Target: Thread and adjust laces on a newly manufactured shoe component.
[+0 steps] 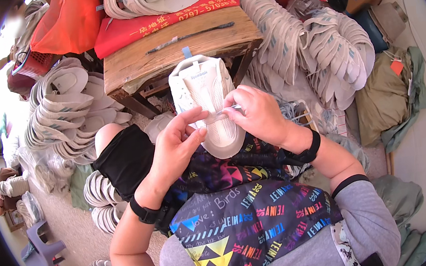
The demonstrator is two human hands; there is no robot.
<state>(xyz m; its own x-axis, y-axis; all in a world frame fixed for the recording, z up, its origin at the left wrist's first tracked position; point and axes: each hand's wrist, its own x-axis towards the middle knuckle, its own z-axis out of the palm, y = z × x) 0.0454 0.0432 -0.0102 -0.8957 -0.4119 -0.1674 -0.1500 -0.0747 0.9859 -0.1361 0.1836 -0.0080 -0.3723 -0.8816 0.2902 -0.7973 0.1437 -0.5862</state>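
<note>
A white shoe upper with a mesh front and a light blue tab at its far end rests over my lap, toe toward me. My right hand is closed at its right side, thumb and forefinger pinching a thin pale shoelace that crosses the upper. On the other side, my left hand has its thumb and forefinger apart, the fingertips next to the upper's left edge and the lace. Whether those fingertips touch the lace is hard to tell.
Just beyond the upper stands a wooden stool with a dark slim tool and a red cloth on top. Stacked shoe uppers lie at left, with more stacks at right. A purple plastic chair is at lower left.
</note>
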